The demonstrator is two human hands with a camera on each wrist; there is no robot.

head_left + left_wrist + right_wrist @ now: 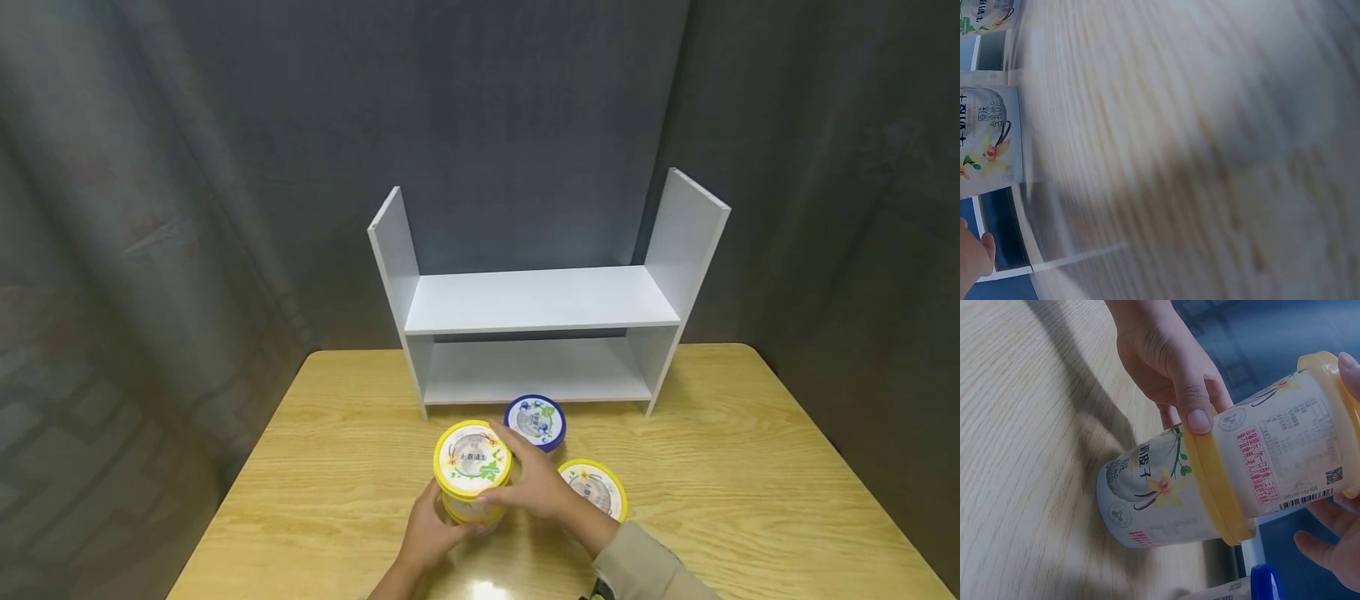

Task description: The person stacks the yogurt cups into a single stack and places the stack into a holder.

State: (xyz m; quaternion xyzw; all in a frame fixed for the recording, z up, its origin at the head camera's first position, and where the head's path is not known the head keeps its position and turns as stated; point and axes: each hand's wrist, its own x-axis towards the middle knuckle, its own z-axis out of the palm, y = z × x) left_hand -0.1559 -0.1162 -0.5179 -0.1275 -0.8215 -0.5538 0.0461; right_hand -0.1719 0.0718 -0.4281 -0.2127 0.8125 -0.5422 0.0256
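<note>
While a tapered white printed lower cup [1166, 494] stands on the pale wood table [300, 500], a matching yellow-lidded upper cup [472, 457] rests on its lid [1219, 484]. Left hand [429, 529]: curled round the lower cup near its lid. Right hand [534, 482]: thumb and fingers spread, gripping the upper cup's rim. Handling, judged: fairly light; smooth side probably slippery and apt to dent; stiffer rim likely the better hold.
</note>
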